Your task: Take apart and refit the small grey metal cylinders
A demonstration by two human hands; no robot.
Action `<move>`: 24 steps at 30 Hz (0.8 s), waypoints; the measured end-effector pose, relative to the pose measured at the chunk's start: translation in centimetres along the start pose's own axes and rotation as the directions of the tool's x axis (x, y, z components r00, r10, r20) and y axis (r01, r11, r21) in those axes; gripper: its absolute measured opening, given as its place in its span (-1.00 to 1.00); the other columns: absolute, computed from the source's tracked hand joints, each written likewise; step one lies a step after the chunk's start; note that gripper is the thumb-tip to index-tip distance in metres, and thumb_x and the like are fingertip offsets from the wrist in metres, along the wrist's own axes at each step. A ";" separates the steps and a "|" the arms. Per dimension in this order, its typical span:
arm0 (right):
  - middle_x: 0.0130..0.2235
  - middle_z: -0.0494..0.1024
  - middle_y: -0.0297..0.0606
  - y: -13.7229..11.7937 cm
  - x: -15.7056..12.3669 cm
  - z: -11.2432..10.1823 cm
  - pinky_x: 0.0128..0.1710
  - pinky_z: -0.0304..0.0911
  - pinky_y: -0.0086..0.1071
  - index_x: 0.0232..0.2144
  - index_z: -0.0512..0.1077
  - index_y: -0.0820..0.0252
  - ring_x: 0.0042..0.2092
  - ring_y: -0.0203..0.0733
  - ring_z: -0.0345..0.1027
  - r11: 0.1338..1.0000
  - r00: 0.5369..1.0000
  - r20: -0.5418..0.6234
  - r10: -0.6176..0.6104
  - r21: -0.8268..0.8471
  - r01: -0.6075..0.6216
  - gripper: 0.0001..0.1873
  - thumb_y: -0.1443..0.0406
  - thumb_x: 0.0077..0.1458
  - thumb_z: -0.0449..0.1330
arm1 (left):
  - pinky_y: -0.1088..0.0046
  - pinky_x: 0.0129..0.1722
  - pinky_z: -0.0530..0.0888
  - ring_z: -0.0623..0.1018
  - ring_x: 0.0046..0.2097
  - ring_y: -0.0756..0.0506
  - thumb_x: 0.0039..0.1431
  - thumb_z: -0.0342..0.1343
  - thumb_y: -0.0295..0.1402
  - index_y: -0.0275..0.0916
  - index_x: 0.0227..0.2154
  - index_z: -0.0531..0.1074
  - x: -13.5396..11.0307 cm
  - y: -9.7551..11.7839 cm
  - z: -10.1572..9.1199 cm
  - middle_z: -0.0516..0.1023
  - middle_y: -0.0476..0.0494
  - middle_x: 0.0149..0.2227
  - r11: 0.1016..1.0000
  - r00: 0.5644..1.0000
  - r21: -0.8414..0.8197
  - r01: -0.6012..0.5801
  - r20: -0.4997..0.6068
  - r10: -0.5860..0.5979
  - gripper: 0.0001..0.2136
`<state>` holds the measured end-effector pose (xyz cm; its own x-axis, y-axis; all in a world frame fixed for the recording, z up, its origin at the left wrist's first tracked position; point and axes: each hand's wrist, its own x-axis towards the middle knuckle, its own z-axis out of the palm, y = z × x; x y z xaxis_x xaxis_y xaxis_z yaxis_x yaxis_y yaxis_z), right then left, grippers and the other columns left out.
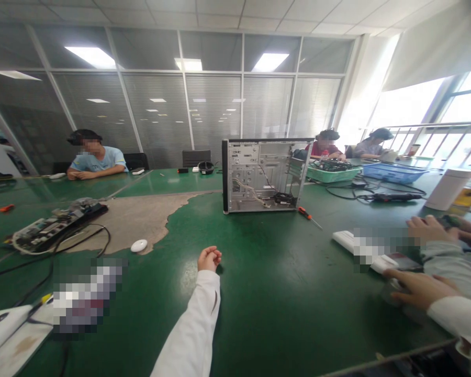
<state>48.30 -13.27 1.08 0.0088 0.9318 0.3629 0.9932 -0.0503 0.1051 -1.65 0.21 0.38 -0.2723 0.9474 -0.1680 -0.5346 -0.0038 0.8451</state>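
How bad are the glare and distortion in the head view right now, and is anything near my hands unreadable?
Head view: windows at right are blown out, with sheen on the green table; wide-angle bending curves the edges. Computer case reads clearly. Left hand rests curled on bare table. Right hand lies by a white device, partly hidden by pixelated patches.

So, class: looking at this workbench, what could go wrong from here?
1. The open computer case stands upright; a knock could tip it.
2. The red-handled screwdriver lies loose beside it and could roll.
3. The left hand rests curled and empty, far from the case, so reaching means stretching across the table.
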 end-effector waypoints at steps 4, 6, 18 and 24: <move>-0.48 0.45 -0.03 -0.6 0.8 -0.6 -0.48 0.11 -0.33 -0.46 0.42 0.13 -0.43 -0.13 0.35 0.999 0.959 0.284 0.009 0.042 -0.022 -0.77 0.25 -0.28 0.09 | 0.57 -0.62 0.25 0.38 -0.61 0.05 -0.43 -0.04 -0.55 -0.31 -0.60 0.31 -0.1 0.1 0.1 0.35 0.02 -0.70 1.000 1.000 0.008 0.000 0.001 0.000 -0.82; -0.46 0.45 -0.05 -2.1 1.2 -1.1 -0.42 0.10 -0.30 -0.47 0.41 0.12 -0.39 -0.12 0.34 0.999 0.970 0.241 0.024 -0.046 -0.014 -0.80 0.29 -0.27 0.08 | 0.57 -0.61 0.25 0.39 -0.61 0.05 -0.43 -0.04 -0.56 -0.31 -0.60 0.31 -0.1 0.1 0.1 0.35 0.02 -0.70 1.000 1.000 0.012 -0.002 -0.004 0.002 -0.82; -0.36 0.42 -0.27 -20.5 7.0 -5.3 -0.18 0.02 -0.25 -0.30 0.29 0.09 -0.26 -0.16 0.28 0.932 0.902 0.249 -0.352 0.180 0.314 -0.71 0.29 -0.21 0.07 | 0.58 -0.62 0.26 0.38 -0.62 0.05 -0.42 -0.05 -0.57 -0.32 -0.60 0.31 -0.1 0.1 0.1 0.36 0.02 -0.71 1.000 1.000 0.008 -0.002 -0.010 0.002 -0.82; -0.34 0.39 -0.29 -30.3 9.2 -6.4 -0.18 0.01 -0.32 -0.24 0.26 0.10 -0.24 -0.21 0.24 0.778 0.810 0.103 -0.577 0.371 0.507 -0.65 0.27 -0.20 0.11 | 0.58 -0.63 0.26 0.38 -0.62 0.05 -0.43 -0.06 -0.58 -0.32 -0.59 0.31 -0.2 0.2 0.1 0.36 0.02 -0.71 1.000 1.000 0.010 0.026 0.002 -0.026 -0.81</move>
<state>17.55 -5.48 7.16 -0.5545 0.8207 0.1380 0.8200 0.5671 -0.0774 -1.66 0.03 0.66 -0.2566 0.9479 -0.1886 -0.5335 0.0238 0.8455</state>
